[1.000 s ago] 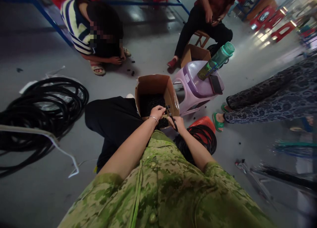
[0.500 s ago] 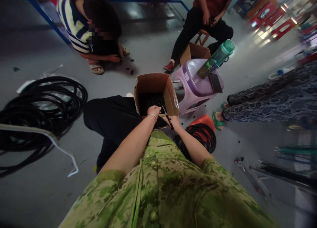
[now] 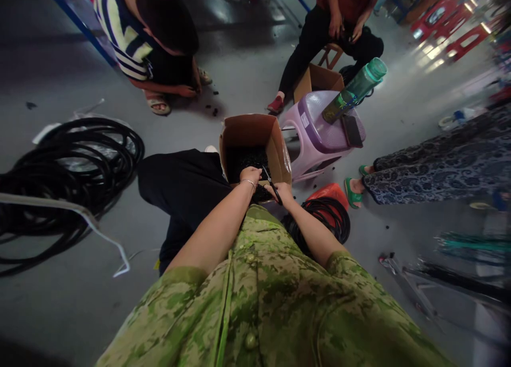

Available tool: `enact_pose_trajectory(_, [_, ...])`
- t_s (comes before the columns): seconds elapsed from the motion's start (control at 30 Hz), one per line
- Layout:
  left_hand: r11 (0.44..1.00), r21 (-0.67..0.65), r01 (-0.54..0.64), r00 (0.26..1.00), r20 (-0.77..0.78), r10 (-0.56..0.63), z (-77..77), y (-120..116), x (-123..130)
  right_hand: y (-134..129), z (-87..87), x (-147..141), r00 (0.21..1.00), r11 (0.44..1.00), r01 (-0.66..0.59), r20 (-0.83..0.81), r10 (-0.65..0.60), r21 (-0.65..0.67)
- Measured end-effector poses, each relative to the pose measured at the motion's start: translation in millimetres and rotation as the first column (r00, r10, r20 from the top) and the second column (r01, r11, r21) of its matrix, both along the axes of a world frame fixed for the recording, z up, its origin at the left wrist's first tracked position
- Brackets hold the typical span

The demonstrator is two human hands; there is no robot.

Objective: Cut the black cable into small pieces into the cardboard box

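An open cardboard box (image 3: pixel 248 123) stands between my legs, with many small black pieces (image 3: pixel 253 157) inside. Over its near edge, my right hand (image 3: pixel 282 191) is closed round black-handled scissors (image 3: pixel 273 189), whose blades point up and left toward my other hand. My left hand (image 3: pixel 250 175), with a bracelet at the wrist, has its fingers pinched together beside the blade tips. What it holds, if anything, is too small to make out.
A purple stool (image 3: pixel 315 125) with a green bottle (image 3: pixel 355 90) stands right of the box. Black tubing coils (image 3: pixel 80 170) lie at left, a smaller coil (image 3: pixel 333 215) at right. Two people sit or crouch ahead; patterned trousers (image 3: pixel 439 167) show at right.
The whole view has shifted slightly, so most things appear a little further right. Both hands stay over the box, with the scissors still in my right hand.
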State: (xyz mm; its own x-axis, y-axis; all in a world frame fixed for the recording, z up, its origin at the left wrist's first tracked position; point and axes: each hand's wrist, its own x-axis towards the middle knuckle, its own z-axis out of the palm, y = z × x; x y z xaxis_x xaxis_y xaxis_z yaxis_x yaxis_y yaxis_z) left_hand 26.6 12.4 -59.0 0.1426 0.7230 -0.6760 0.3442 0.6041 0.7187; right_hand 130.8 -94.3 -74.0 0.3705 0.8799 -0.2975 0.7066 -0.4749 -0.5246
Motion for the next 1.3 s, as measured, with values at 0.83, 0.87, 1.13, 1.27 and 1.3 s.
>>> enact_pose_trajectory(0.83, [0.999,-0.046,-0.028,0.991,0.127,0.034,25.3,-5,1,3,-11.9,2,0.996,0.991,0.046,-0.068,-0.055,-0.127])
enact_pose_trajectory(0.87, [0.999,-0.048,-0.025,0.99,0.139,0.032,26.4,-5,1,2,-13.0,2,0.992,0.99,0.063,-0.103,-0.076,-0.124])
enact_pose_trajectory(1.13, [0.997,-0.076,0.008,0.969,0.248,0.011,33.8,-6,4,-5,-24.9,5,0.907,0.961,0.256,-0.317,-0.277,-0.105])
enact_pose_trajectory(1.27, [0.997,-0.056,0.049,0.946,0.322,-0.028,34.2,-8,3,-8,-24.2,3,0.862,0.942,0.324,-0.382,-0.333,-0.089])
enact_pose_trajectory(1.3, [0.997,-0.049,0.059,0.942,0.333,-0.039,34.2,-8,3,-9,-23.5,1,0.851,0.938,0.337,-0.401,-0.339,-0.078])
